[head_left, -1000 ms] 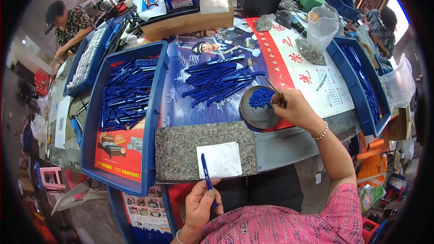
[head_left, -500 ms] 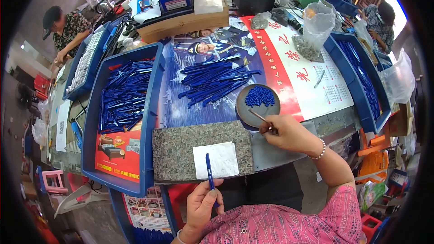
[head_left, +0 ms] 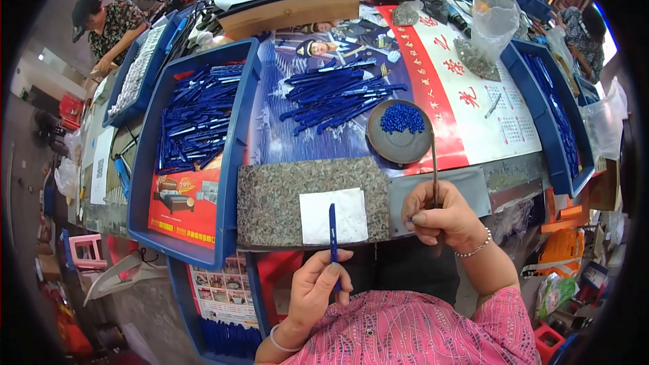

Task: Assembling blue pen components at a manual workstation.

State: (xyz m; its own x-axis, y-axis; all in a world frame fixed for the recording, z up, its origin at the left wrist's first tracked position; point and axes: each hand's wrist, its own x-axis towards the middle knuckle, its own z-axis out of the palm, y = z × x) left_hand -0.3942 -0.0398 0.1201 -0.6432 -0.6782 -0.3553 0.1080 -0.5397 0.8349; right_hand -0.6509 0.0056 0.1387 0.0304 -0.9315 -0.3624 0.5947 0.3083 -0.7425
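Note:
My left hand (head_left: 320, 285) is closed on a slim dark blue plastic strip (head_left: 332, 224), holding it upright over a white paper pad (head_left: 351, 213). The pad lies on a speckled granite slab (head_left: 270, 206). My right hand (head_left: 443, 220) grips a thin, dark metal rod-like tool (head_left: 435, 162) that points away from me, past the dish's right edge. Thumb and forefinger are pinched at the left of that hand; a tiny blue bit seems to show there. Beyond the slab, a round grey dish (head_left: 392, 150) holds many small blue pieces (head_left: 402, 119).
A pile of blue strips (head_left: 341, 94) lies on the poster (head_left: 270, 122). Blue trays stand at left (head_left: 233, 162) and right (head_left: 564, 162), both with blue strips. A wooden box (head_left: 291, 17) stands behind. Two people (head_left: 111, 34) work farther off, one on each side.
My right hand has drawn back toward me from the dish, and the tool has swung from over the dish to point away. My left hand still holds the blue strip. The view has shifted slightly.

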